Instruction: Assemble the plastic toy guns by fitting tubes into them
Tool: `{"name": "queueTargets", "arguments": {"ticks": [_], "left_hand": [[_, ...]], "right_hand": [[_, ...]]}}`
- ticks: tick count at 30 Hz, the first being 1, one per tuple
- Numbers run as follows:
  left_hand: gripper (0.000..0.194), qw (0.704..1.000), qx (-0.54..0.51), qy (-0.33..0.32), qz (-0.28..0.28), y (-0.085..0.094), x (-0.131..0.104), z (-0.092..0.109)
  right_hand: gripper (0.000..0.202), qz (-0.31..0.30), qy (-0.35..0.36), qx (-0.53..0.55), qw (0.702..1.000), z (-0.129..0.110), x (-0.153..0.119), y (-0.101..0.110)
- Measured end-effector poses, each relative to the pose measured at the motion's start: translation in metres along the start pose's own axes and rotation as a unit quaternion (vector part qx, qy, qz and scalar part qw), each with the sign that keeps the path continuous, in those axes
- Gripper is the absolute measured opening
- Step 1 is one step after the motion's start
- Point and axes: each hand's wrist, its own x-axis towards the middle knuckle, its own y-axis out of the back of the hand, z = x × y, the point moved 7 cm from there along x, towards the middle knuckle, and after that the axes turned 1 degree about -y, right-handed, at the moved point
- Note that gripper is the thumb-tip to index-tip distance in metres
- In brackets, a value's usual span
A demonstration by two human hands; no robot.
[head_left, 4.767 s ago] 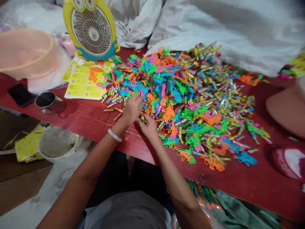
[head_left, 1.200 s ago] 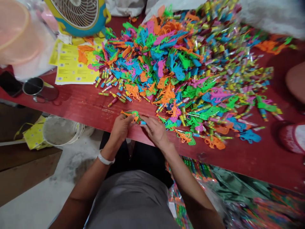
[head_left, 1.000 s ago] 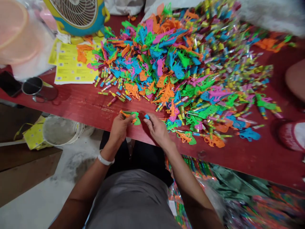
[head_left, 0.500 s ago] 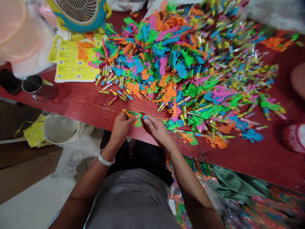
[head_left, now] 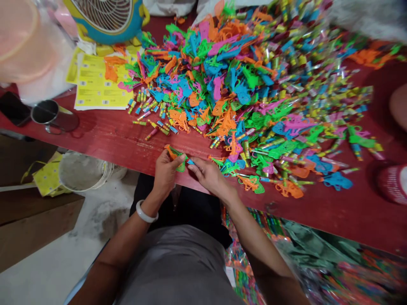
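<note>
Over the near edge of the table, my left hand (head_left: pixel 165 171) is closed on an orange and green plastic toy gun (head_left: pixel 180 167), pinched under the thumb. Close on its right, my right hand (head_left: pixel 209 174) pinches a small blue-tipped piece (head_left: pixel 190 162), mostly hidden by the fingers. This piece meets the green end of the toy; whether it is inside it I cannot tell. Just beyond my hands lies a large heap of toy guns (head_left: pixel 243 95) in orange, green, blue and pink. Small striped tubes (head_left: pixel 151 134) lie loose at its left.
On the red table (head_left: pixel 104 135) stand a metal mug (head_left: pixel 65 119), yellow printed sheets (head_left: pixel 95 95) and a blue and yellow fan (head_left: pixel 114 36). A red and white container (head_left: pixel 396 184) is at the right edge. Below left is a white bucket (head_left: pixel 79 171); more bagged toys (head_left: pixel 244 271) lie below right.
My hands have come closer together, the right one shifting left. The blue-tipped piece now meets the green end of the toy gun, where a gap showed before.
</note>
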Motion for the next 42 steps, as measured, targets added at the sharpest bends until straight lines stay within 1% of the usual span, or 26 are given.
{"name": "queueTargets", "arguments": {"ticks": [1, 3, 4, 6, 7, 9, 10, 11, 12, 13, 14, 16, 18, 20, 21, 22, 24, 26, 28, 31, 33, 35, 37, 39, 41, 42], "left_hand": [[0.039, 1.000, 0.012, -0.003, -0.012, -0.004, 0.000, 0.002], [0.038, 0.996, 0.050, -0.004, -0.071, -0.020, 0.005, 0.008], [0.036, 0.991, 0.077, -0.013, -0.110, -0.029, 0.011, 0.012], [0.030, 0.971, 0.156, -0.068, -0.166, -0.045, 0.028, 0.024], [0.026, 0.956, 0.208, -0.114, -0.173, -0.049, 0.040, 0.032], [0.023, 0.909, 0.330, -0.216, -0.135, -0.051, 0.066, 0.046], [0.025, 0.878, 0.391, -0.251, -0.111, -0.050, 0.078, 0.050], [0.029, 0.849, 0.443, -0.273, -0.090, -0.048, 0.088, 0.051], [0.033, 0.823, 0.485, -0.284, -0.076, -0.047, 0.097, 0.050], [0.035, 0.804, 0.514, -0.290, -0.065, -0.045, 0.103, 0.049], [0.037, 0.791, 0.535, -0.294, -0.054, -0.043, 0.107, 0.047], [0.035, 0.775, 0.558, -0.293, -0.031, -0.037, 0.109, 0.045], [0.026, 0.767, 0.572, -0.289, -0.007, -0.031, 0.105, 0.048], [0.017, 0.764, 0.578, -0.287, 0.009, -0.024, 0.097, 0.056], [0.013, 0.764, 0.575, -0.292, 0.013, -0.021, 0.092, 0.061], [0.011, 0.766, 0.568, -0.299, 0.017, -0.016, 0.087, 0.066], [0.007, 0.771, 0.547, -0.323, 0.024, -0.007, 0.074, 0.075], [0.006, 0.770, 0.526, -0.360, 0.031, 0.002, 0.057, 0.077], [0.008, 0.749, 0.520, -0.410, 0.028, 0.007, 0.036, 0.071], [0.012, 0.698, 0.521, -0.491, -0.002, 0.005, 0.002, 0.052], [0.014, 0.677, 0.505, -0.535, -0.027, 0.001, -0.018, 0.040], [0.017, 0.677, 0.483, -0.554, -0.039, 0.000, -0.030, 0.034], [0.015, 0.704, 0.473, -0.529, -0.024, 0.002, -0.033, 0.033], [0.015, 0.758, 0.462, -0.461, 0.009, 0.011, -0.027, 0.032], [0.032, 0.813, 0.436, -0.384, 0.032, 0.020, -0.022, 0.029], [0.039, 0.829, 0.428, -0.358, 0.035, 0.023, -0.022, 0.028]], "right_hand": [[0.029, 0.011, -0.002, 0.014, 1.000, 0.000, -0.003, 0.000], [0.030, 0.060, -0.008, 0.038, 0.997, 0.003, -0.009, 0.012], [0.030, 0.104, -0.011, 0.038, 0.994, 0.005, -0.013, 0.025], [0.028, 0.230, -0.011, -0.012, 0.973, 0.007, -0.025, 0.068], [0.028, 0.305, -0.011, -0.064, 0.950, 0.006, -0.033, 0.095], [0.034, 0.442, -0.013, -0.190, 0.877, -0.002, -0.050, 0.146], [0.040, 0.487, -0.011, -0.245, 0.838, -0.009, -0.057, 0.163], [0.046, 0.511, -0.006, -0.282, 0.812, -0.016, -0.060, 0.173], [0.049, 0.515, 0.001, -0.298, 0.804, -0.023, -0.059, 0.175], [0.050, 0.500, 0.012, -0.295, 0.814, -0.028, -0.054, 0.169], [0.051, 0.467, 0.027, -0.276, 0.840, -0.032, -0.045, 0.154], [0.052, 0.362, 0.053, -0.211, 0.906, -0.033, -0.020, 0.107], [0.050, 0.247, 0.061, -0.145, 0.956, -0.027, 0.003, 0.052], [0.044, 0.166, 0.069, -0.095, 0.979, -0.020, 0.018, 0.010], [0.041, 0.146, 0.074, -0.079, 0.983, -0.016, 0.022, -0.002], [0.038, 0.140, 0.077, -0.070, 0.985, -0.011, 0.023, -0.009], [0.029, 0.152, 0.070, -0.067, 0.984, 0.000, 0.021, -0.009], [0.015, 0.168, 0.055, -0.061, 0.982, 0.011, 0.016, -0.001], [0.007, 0.190, 0.033, -0.025, 0.981, 0.017, 0.011, 0.009], [0.018, 0.235, -0.045, 0.129, 0.962, 0.025, 0.006, 0.018], [0.029, 0.205, -0.102, 0.254, 0.940, 0.026, 0.009, 0.011], [0.035, 0.144, -0.140, 0.347, 0.916, 0.021, 0.014, 0.000], [0.038, 0.126, -0.164, 0.403, 0.892, 0.018, 0.015, -0.005], [0.038, 0.160, -0.172, 0.436, 0.869, 0.018, 0.012, -0.003], [0.036, 0.205, -0.166, 0.434, 0.861, 0.018, 0.007, 0.002], [0.034, 0.218, -0.162, 0.422, 0.865, 0.018, 0.004, 0.003]]}}
